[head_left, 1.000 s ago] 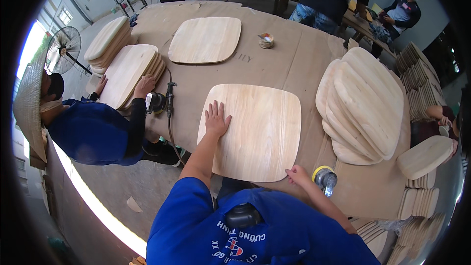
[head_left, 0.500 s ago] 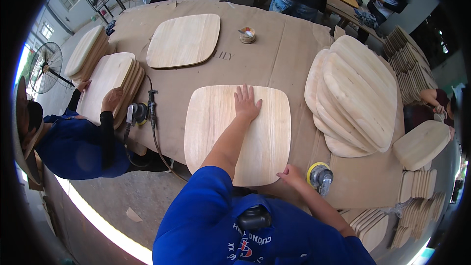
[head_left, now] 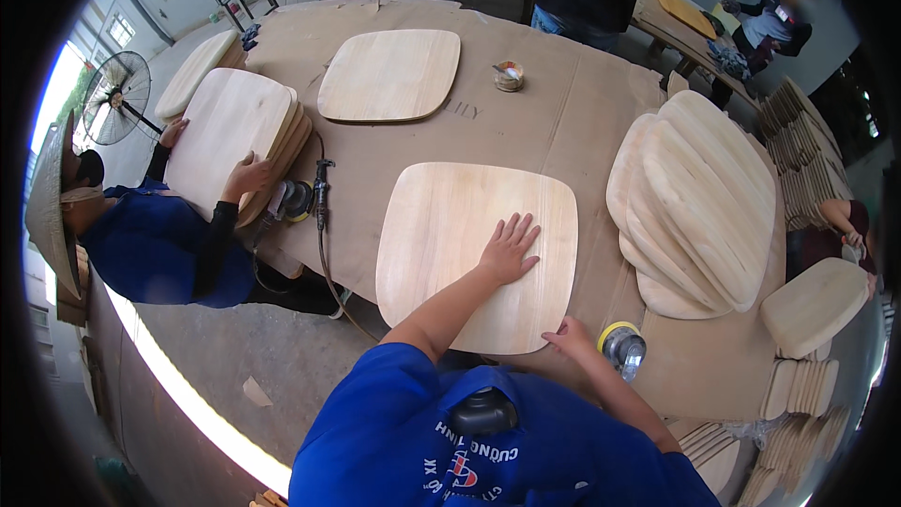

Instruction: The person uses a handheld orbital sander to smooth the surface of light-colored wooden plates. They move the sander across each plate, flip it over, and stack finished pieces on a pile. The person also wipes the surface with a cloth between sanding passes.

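Observation:
A pale, rounded-corner wooden board (head_left: 441, 244) lies flat on the cardboard-covered table before me. My left hand (head_left: 511, 249) rests palm down on its right half, fingers spread. At the board's near right corner, my right hand (head_left: 568, 333) is closed in a pinch on the edge. Just right of that hand sits an orbital sander (head_left: 622, 347) with a yellow rim, which my right hand does not hold.
A fanned stack of boards (head_left: 704, 207) stands at right. Beyond mine lies another board (head_left: 389, 75), with a small tub (head_left: 509, 76) beside it. At left, a co-worker (head_left: 169, 244) handles stacked boards (head_left: 230, 131) near a second sander (head_left: 296, 199) and its hose (head_left: 324, 225).
My left hand has slid nearer and rightward over the board. My right hand stays at the corner. The co-worker's top board has shifted farther away. The whole view has swung slightly left.

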